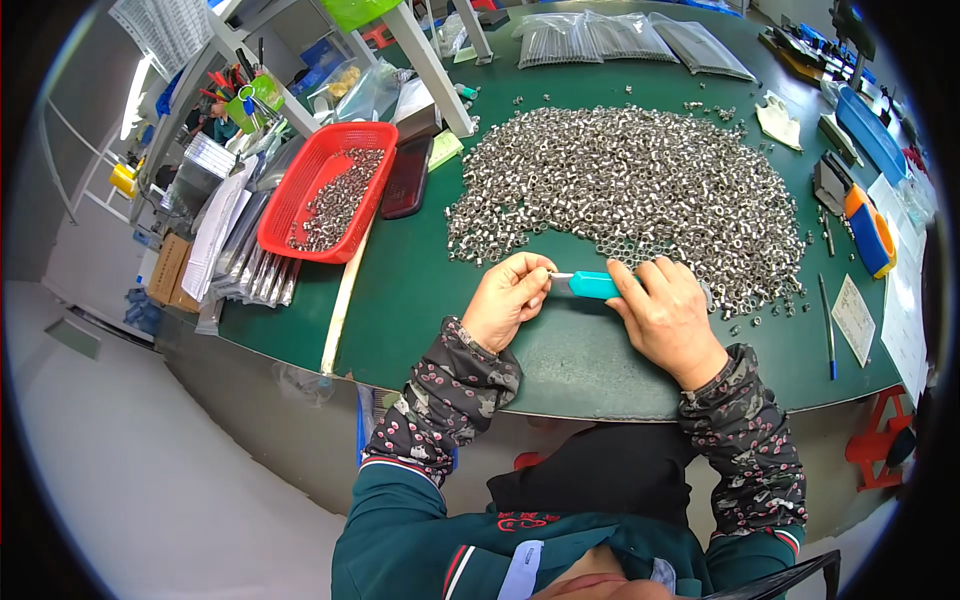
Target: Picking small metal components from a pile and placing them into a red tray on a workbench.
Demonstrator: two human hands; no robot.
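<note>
The green surface spreads beneath both hands. Just beyond them lies a broad heap of small metal rings; farther out to the left of the left hand, a red basket holds more. The left hand presses thumb to forefinger; the right hand grips what looks like a teal-handled knife, its tip at the left fingertips. Pinched there seems to be one small piece, mostly hidden. Short, light strokes would suit, with the pinch firm and skin clear of the edge.
</note>
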